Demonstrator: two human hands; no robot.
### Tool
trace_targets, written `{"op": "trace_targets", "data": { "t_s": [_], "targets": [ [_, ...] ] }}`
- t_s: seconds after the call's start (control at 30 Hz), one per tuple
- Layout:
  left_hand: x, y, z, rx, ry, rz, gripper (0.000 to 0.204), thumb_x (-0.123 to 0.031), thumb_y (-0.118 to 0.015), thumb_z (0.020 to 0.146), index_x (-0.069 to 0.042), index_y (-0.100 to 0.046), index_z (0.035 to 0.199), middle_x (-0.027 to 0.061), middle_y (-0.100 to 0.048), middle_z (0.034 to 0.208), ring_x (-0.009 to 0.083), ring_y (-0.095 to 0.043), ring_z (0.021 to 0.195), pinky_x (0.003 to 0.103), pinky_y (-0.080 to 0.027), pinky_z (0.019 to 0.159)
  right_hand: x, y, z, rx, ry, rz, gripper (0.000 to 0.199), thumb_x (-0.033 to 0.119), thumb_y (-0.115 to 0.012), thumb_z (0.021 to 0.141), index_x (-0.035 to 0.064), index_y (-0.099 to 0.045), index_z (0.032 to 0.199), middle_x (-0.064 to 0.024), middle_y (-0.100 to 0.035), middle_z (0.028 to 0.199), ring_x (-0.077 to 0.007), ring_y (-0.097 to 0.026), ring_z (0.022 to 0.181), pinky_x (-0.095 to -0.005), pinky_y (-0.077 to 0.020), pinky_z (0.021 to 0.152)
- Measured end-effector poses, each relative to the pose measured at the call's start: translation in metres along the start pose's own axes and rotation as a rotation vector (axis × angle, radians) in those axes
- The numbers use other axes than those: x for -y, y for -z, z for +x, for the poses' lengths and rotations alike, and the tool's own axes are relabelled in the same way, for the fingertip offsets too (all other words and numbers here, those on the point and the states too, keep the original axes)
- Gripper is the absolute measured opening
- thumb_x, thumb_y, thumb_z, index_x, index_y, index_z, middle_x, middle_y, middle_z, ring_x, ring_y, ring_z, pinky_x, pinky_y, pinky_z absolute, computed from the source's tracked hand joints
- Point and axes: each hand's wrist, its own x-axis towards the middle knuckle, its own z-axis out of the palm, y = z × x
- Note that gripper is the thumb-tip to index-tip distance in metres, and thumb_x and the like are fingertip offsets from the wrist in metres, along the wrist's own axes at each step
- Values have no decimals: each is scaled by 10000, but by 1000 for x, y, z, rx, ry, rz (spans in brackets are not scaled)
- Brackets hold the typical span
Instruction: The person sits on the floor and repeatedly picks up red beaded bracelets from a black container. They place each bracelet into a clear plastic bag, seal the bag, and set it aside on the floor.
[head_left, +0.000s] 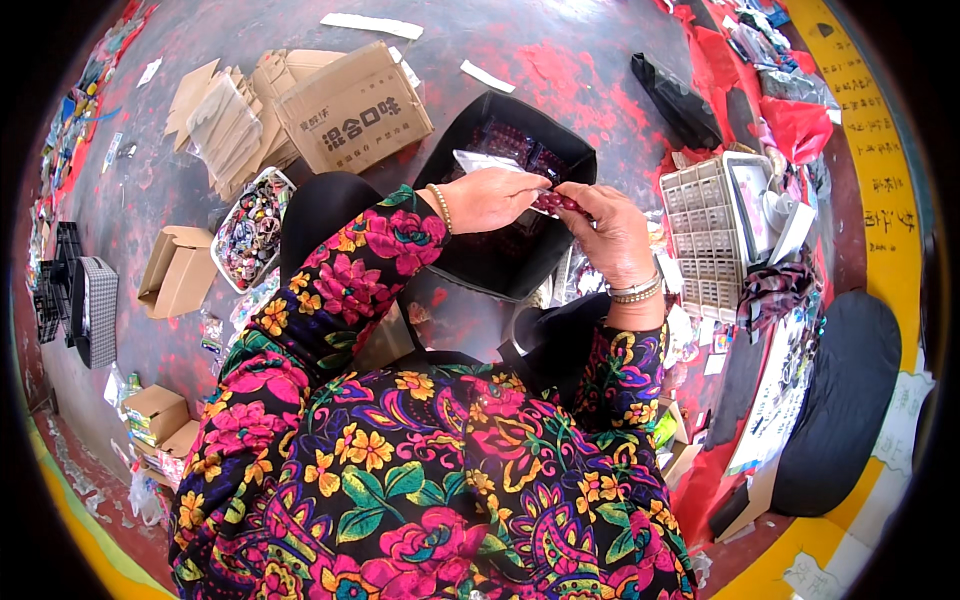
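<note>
While above bin (488,272), hands (490,198) (612,230) together

a smooth grey floor blotched with red (140,200) is spread to the left of a yellow-painted wall band (882,200), on which dark handwritten marks are seen. between this band and the floor, a dark red painted strip (850,240) is run. a black, rounded, oblong, cushion-like slab (838,410) is placed beside the band's lower part. well across the floor from the band, another dark red strip with flaking paint (72,470) is seen. the floor is brightly lit.
</note>
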Motion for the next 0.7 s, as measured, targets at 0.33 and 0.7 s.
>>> {"op": "trace_targets", "data": {
  "t_s": [0.33,0.7],
  "targets": [
    [-23,16,6,96,389,-525,360,-200,-393,944,15,-474,1222,138,-588,934,154,-588,557,251,-507,507,6,-4,2,-73,-10,-85,223,71,-656,698,84,-587,910,-74,-582,762,-264,-575,758,-352,-467,660],
    [-20,16,9,137,426,-696,389,-258,-382,950,13,-504,1201,96,-583,1026,130,-587,786,232,-523,507,5,-8,4,-82,1,37,176,26,-642,683,58,-591,849,-101,-590,850,-281,-576,820,-345,-469,711]
  ]
}}
